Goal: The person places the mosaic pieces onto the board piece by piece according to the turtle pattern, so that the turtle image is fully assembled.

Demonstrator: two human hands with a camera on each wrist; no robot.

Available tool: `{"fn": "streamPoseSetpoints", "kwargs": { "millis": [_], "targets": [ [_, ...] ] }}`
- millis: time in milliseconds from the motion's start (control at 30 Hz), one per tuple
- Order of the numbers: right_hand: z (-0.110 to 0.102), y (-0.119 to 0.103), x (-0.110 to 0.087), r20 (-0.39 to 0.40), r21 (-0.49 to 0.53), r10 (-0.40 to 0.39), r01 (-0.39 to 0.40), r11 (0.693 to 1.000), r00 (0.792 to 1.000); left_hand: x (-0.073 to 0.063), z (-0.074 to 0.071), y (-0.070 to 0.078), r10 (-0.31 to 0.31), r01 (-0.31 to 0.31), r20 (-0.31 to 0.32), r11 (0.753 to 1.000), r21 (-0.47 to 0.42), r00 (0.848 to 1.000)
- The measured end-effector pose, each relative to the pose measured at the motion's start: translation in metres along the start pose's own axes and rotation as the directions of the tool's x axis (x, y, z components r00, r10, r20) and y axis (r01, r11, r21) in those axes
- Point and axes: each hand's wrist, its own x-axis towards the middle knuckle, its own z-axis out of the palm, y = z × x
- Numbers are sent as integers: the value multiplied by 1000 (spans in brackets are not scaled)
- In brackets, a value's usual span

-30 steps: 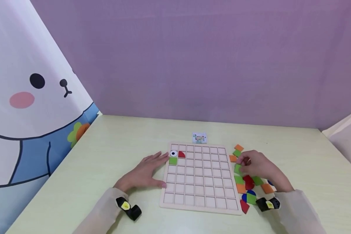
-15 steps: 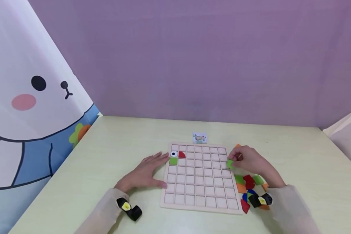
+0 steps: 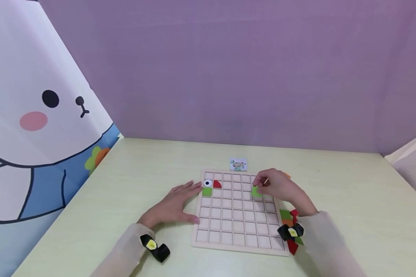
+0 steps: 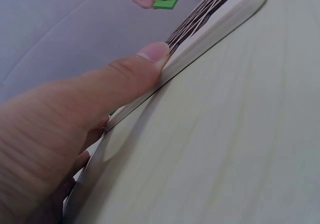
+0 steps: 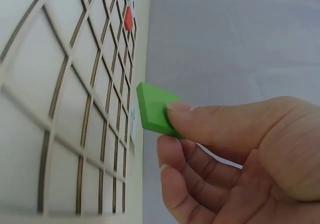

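A wooden grid board (image 3: pixel 240 251) lies on the table. Near its far left corner sit an eye tile (image 3: pixel 208 183), a red quarter-round tile (image 3: pixel 217 184) and a green square tile (image 3: pixel 207 192). My left hand (image 3: pixel 173 204) rests at the board's left edge, fingers straight and spread, the thumb (image 4: pixel 135 72) touching the frame in the left wrist view. Above the right part of the board, my right hand (image 3: pixel 280 186) pinches another green square tile (image 5: pixel 157 109) between thumb and fingers. The right wrist view shows this tile raised off the grid.
A small printed card (image 3: pixel 238 164) lies behind the board. Along the board's right side are loose tiles, among them a green one (image 3: pixel 285 214) and a red one (image 3: pixel 292 247), partly hidden by my right arm. A purple backdrop (image 3: pixel 249 77) rises behind the table.
My right hand has picked a green square tile from the loose tiles at the right and carried it left, over the board. My left hand stays at the board's left edge.
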Motion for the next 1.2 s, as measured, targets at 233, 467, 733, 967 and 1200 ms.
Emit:
{"fn": "streamPoseSetpoints", "kwargs": {
  "millis": [233,467,733,967,1200],
  "targets": [
    [11,-11,10,25,26,-83,82,996,996,0,1,-1,4,-4,-1,1000,8,1000],
    [24,-17,24,45,58,-104,102,993,994,1,1,0,5,-5,0,1000,3,1000],
    [41,-24,36,31,24,-77,76,997,997,2,2,2,-3,3,3,1000,-4,1000],
    [53,-36,46,32,54,-71,69,996,997,1,1,1,-14,14,2,1000,-6,1000],
    [62,-42,54,33,70,-23,20,997,999,0,0,2,-1,1,-5,1000,-12,1000]
  ]
}}
